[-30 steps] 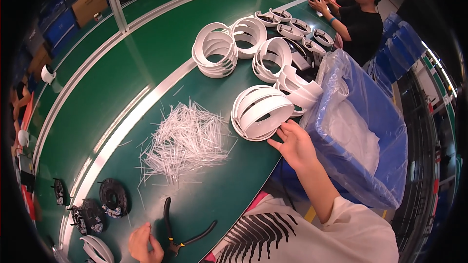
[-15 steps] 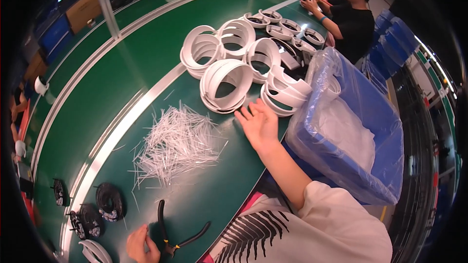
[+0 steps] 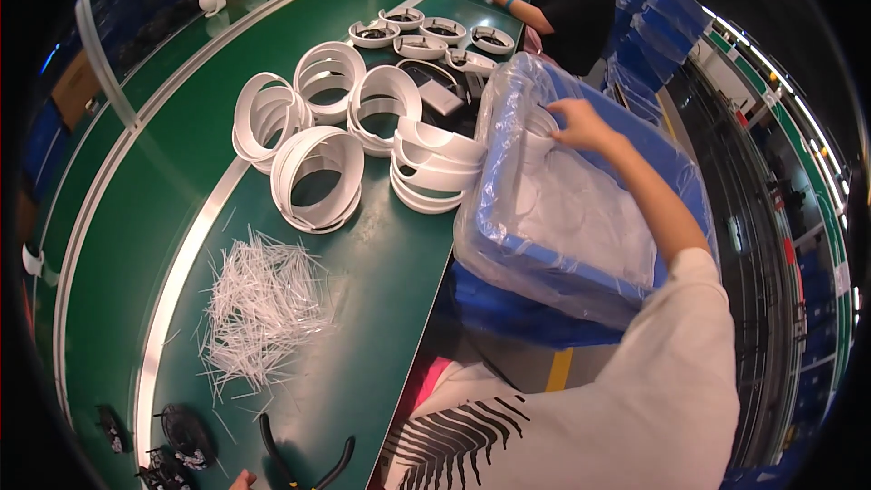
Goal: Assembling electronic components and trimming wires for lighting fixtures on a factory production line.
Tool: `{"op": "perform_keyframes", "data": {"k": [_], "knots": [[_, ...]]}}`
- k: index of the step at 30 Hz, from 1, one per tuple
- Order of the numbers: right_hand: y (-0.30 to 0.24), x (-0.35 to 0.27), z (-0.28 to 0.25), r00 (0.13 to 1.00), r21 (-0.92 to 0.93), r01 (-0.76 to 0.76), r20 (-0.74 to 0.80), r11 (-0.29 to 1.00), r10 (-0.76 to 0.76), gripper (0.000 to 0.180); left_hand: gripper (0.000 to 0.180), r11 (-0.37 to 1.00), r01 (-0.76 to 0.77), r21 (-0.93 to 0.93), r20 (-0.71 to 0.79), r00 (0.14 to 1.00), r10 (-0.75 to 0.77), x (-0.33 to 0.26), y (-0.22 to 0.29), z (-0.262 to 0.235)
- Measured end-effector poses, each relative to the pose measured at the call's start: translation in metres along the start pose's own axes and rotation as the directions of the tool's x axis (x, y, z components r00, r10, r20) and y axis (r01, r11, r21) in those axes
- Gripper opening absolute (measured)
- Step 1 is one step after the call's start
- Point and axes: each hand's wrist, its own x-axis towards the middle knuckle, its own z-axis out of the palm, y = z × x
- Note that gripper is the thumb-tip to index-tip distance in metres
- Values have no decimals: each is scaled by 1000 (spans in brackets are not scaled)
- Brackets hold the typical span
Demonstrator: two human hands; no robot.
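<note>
My right hand [image 3: 585, 125] reaches into the lined blue bin [image 3: 599, 265], its fingers and thumb bent around the edge of a white plastic ring [image 3: 541, 125]. At the lower edge, only a small part of my left hand [image 3: 243, 481] shows, so its grip is hidden. Near it on the green table lie pliers with black handles [image 3: 337, 463], cut off by the picture's edge. A loose pile of thin clear plastic strips [image 3: 263, 313] lies farther up. Beyond that stand stacks of white plastic rings [image 3: 318, 177], beside the bin.
Round black parts [image 3: 186, 436] lie at the lower left. White shells with black insides [image 3: 442, 30] sit farther along the table. A person in a black top [image 3: 572, 14] works at the far end. Blue bins [image 3: 649, 32] are stacked behind. A metal-edged conveyor runs along the left.
My right hand has moved from beside the ring stacks into the blue bin. My left hand has dropped mostly out of view. The whole view has turned to the right.
</note>
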Motion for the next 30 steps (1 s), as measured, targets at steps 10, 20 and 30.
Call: {"op": "perform_keyframes", "data": {"k": [10, 20, 30], "knots": [[78, 45, 190, 907, -118, -121, 390, 986, 158, 41, 21, 992, 77, 104, 80, 993, -86, -8, -10, 8], [23, -14, 85, 956, 61, -259, 160, 964, 247, 44, 18, 1000, 6, 21, -3, 1000, -6, -8, -12, 4], [-156, -94, -68, 394, 435, 49, -836, 899, 383, 23, 12, 987, 40, -156, -112, 992, -58, -16, -10, 7]]}}
